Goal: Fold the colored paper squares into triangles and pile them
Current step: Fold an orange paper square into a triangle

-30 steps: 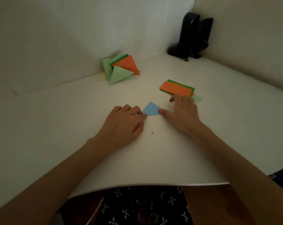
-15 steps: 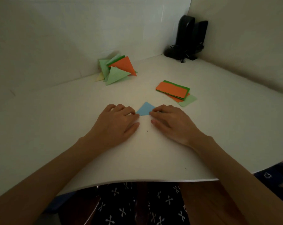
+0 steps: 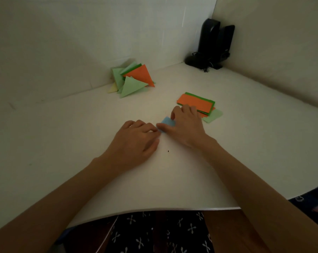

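Observation:
A small light blue paper (image 3: pixel 167 122), folded, lies on the white table (image 3: pixel 63 143) in front of me. My right hand (image 3: pixel 186 127) pinches it between thumb and forefinger, with its far corner showing between them. My left hand (image 3: pixel 137 140) rests flat beside it, fingertips touching the paper's left edge. A pile of folded triangles (image 3: pixel 131 80), green, orange and pale yellow, sits at the back by the wall. A stack of unfolded squares (image 3: pixel 196 103), orange on top of green, lies just beyond my right hand.
Two black speakers (image 3: pixel 214 42) with cables stand in the far right corner. Walls close the table at the back and right. The table's near edge curves above my lap.
My right hand has shifted forward and closed thumb and forefinger on the blue paper, covering more of it. My left hand has stayed at the paper's left edge.

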{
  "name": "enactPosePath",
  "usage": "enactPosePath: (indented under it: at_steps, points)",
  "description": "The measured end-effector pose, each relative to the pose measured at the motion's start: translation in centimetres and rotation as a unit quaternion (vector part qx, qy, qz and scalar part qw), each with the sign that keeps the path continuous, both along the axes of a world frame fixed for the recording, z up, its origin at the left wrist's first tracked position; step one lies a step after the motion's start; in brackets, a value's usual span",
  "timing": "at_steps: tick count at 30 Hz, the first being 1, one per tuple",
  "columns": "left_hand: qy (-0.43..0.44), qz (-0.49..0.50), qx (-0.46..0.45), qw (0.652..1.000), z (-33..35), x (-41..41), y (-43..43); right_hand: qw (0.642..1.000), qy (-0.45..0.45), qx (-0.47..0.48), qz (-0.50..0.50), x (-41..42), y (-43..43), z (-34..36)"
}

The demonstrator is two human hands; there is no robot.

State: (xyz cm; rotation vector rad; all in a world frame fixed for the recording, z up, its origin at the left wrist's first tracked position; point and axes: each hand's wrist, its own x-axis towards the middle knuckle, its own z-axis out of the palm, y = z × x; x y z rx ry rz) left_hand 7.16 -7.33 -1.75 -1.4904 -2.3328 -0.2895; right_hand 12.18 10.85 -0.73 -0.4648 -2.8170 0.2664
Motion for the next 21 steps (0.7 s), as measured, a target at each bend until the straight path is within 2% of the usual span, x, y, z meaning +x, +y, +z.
enactPosePath:
  at_steps: [5,7,9,12,15,18,21]
  points:
    - [-0.013,-0.006,0.014,1.0,-0.2,-0.1,0.2,0.996,0.032,0.045,-0.072,-1.5,0.9,-0.2]
    - [-0.023,-0.014,0.02,0.999,-0.2,-0.2,0.2,0.996,0.043,0.047,-0.064,-1.5,2.0,-0.3]
    - [-0.021,-0.005,0.013,1.0,-0.2,-0.2,0.4,0.999,0.011,0.018,-0.037,-1.1,3.6,-0.8]
    - [-0.029,0.025,-0.025,0.999,0.3,-0.7,1.6,1.0,-0.015,-0.011,-0.024,0.1,6.0,-1.3]
    - [-0.07,0.087,-0.081,0.99,1.1,-2.2,4.3,0.996,0.006,-0.028,-0.087,1.4,8.0,-0.6]
    - [-0.066,0.131,-0.092,0.985,1.2,-5.2,8.4,0.993,0.024,-0.041,-0.107,1.8,9.4,-0.5]
    - [-0.096,0.168,-0.096,0.976,1.5,-8.6,12.5,0.993,0.034,-0.037,-0.108,1.5,9.8,-1.1]
